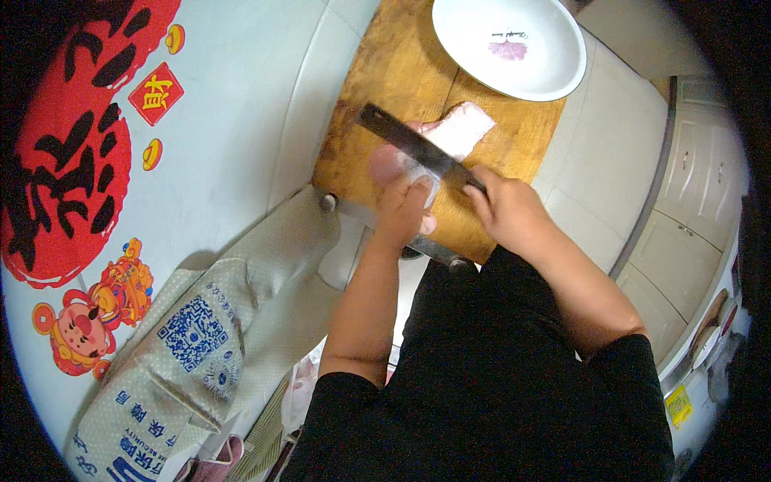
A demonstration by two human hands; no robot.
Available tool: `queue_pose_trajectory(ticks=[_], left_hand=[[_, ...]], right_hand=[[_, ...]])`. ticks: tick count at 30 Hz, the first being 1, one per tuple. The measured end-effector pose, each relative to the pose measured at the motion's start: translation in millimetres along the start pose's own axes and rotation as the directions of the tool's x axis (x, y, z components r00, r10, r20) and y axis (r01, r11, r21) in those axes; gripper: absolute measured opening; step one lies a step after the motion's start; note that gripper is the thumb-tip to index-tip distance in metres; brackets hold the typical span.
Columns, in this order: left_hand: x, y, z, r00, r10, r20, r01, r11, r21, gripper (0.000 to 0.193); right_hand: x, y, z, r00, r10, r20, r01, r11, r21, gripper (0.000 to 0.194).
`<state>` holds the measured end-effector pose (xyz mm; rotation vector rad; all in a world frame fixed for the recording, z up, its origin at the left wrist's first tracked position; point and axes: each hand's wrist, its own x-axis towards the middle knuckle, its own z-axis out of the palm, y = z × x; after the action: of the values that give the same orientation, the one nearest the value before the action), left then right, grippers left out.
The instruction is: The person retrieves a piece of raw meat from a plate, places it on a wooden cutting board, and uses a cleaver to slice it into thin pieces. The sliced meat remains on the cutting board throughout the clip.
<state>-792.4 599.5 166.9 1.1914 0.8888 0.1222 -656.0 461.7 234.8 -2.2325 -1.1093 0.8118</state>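
My right hand (pixel 512 208) grips the handle of a kitchen cleaver (pixel 409 137), whose dark blade reaches up and left across raw meat. Beyond the blade lies a pale, fatty slab of the meat (pixel 467 129). On the near side, pink meat (pixel 388 164) sits partly under my left hand (pixel 405 208), which presses on it with bent fingers close to the blade. That area is blurred, and the blade hides whether the two parts are joined. A small pink scrap (pixel 427 224) shows beside my left hand. All of it rests on a wooden chopping board (pixel 512 150).
A white bowl (pixel 542 66) with a purple print stands at the board's far right. A metal strip with round bolts (pixel 329 202) runs along the near edge. The wall (pixel 235 120) with red stickers and a hanging printed bag (pixel 199 325) are at left; white cabinets (pixel 686 181) stand right.
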Motion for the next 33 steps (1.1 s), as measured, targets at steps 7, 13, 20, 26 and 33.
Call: queue_pose_trajectory(ticks=[7, 13, 20, 26, 33], left_hand=[[16.1, -24.1, -15.3, 0.88, 0.415, 0.231, -0.471, 0.702, 0.534, 0.021], [-20.0, 56.0, -5.5, 0.92, -0.366, -0.142, 0.337, 0.922, -0.193, 0.034], [-18.4, 46.3, -26.4, 0.973, -0.229, -0.027, 0.227, 0.932, 0.283, 0.023], [-12.6, 25.2, -26.4, 0.974, -0.219, 0.056, 0.214, 0.972, 0.095, 0.024], [-5.1, -9.7, -17.6, 0.994, 0.076, 0.072, -0.104, 0.813, 0.573, 0.049]], right_hand=[[8.9, 2.3, -49.0, 1.0, -0.019, 0.023, 0.018, 0.998, 0.063, 0.029], [-1.2, 19.3, -21.9, 0.999, 0.002, -0.049, 0.006, 0.987, 0.158, 0.025], [-29.0, -2.1, -17.1, 1.0, 0.001, -0.001, -0.001, 0.989, 0.148, 0.021], [-36.4, -9.3, -2.2, 0.999, -0.023, 0.033, 0.023, 1.0, -0.014, 0.019], [-26.1, -9.7, 18.5, 0.994, -0.005, 0.111, 0.033, 0.969, -0.247, 0.017]])
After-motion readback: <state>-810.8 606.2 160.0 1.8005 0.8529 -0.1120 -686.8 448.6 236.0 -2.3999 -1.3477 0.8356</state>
